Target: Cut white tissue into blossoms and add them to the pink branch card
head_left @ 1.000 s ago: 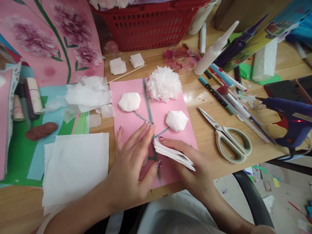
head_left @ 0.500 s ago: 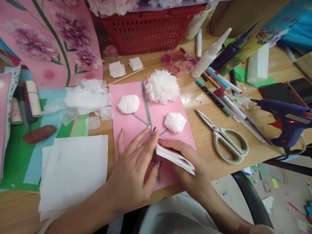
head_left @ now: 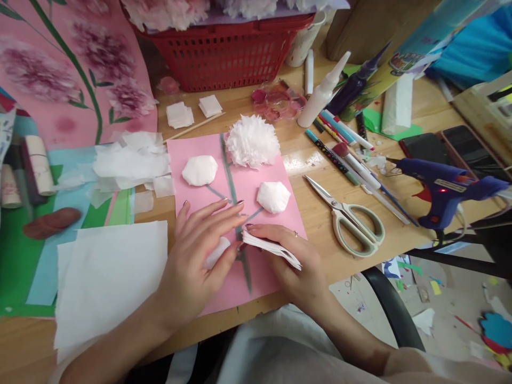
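My right hand [head_left: 296, 261] is closed around a folded stack of white tissue paper [head_left: 272, 246], its layered edge facing up. My left hand [head_left: 200, 245] is just left of the stack, fingers stretched and apart, thumb tip close to the stack's near corner. A small white paper piece [head_left: 217, 253] shows between its thumb and palm; I cannot tell whether it is held. Below both hands lies a pink sheet [head_left: 264, 282] with a painted grey-green stem [head_left: 229, 173]. On it sit a fluffy white paper flower [head_left: 253, 141] and two white paper pads, left [head_left: 200, 170] and right [head_left: 273, 197].
Scissors [head_left: 344, 216] lie right of the pink sheet, with pens [head_left: 332, 157] and a glue gun [head_left: 444, 186] beyond. White sheets [head_left: 110, 282] and tissue scraps [head_left: 132, 160] are at left. A red basket [head_left: 228, 56], small paper squares [head_left: 180, 114] and a glue bottle [head_left: 324, 90] stand behind.
My left fingers have drawn slightly away from the stack, and a white paper piece now shows behind the thumb. The whole view has shifted, so things appear further left.
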Demonstrator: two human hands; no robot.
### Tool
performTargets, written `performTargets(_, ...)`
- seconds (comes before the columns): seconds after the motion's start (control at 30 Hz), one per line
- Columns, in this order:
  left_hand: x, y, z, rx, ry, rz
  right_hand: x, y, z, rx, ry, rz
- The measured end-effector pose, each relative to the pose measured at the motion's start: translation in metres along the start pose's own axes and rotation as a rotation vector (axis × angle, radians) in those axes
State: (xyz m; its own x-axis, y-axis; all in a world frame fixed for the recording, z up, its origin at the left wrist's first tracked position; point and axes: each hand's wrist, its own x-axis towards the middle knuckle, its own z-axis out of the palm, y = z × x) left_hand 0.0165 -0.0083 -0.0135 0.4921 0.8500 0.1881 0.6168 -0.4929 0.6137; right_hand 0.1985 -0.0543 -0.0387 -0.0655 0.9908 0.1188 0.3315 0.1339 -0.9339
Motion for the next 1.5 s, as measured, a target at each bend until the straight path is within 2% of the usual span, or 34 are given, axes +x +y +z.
performTargets(0.37,0.01,0.001,0.001,-0.088,0.043,0.0,0.0,-0.001,0.0,0.023,-0.004,-0.022)
performTargets(0.67,0.01,-0.001,0.001,-0.198,0.104,-0.108,-0.007,-0.003,0.002,0.075,0.052,0.132)
performTargets(0.9,0.008,-0.006,-0.001,-0.284,0.131,-0.138,-0.006,-0.008,0.001,0.105,0.049,0.163)
performTargets(1.07,0.003,-0.009,0.0,-0.305,0.108,-0.102,-0.006,-0.008,0.002,0.154,0.072,0.19)
performTargets(1.27,0.001,-0.008,0.001,-0.3,0.122,-0.066,-0.005,-0.005,0.005,0.165,0.067,0.15)
performTargets(1.5,-0.004,-0.008,-0.008,-0.449,0.088,-0.058,-0.004,-0.003,0.008,0.364,0.002,0.159)
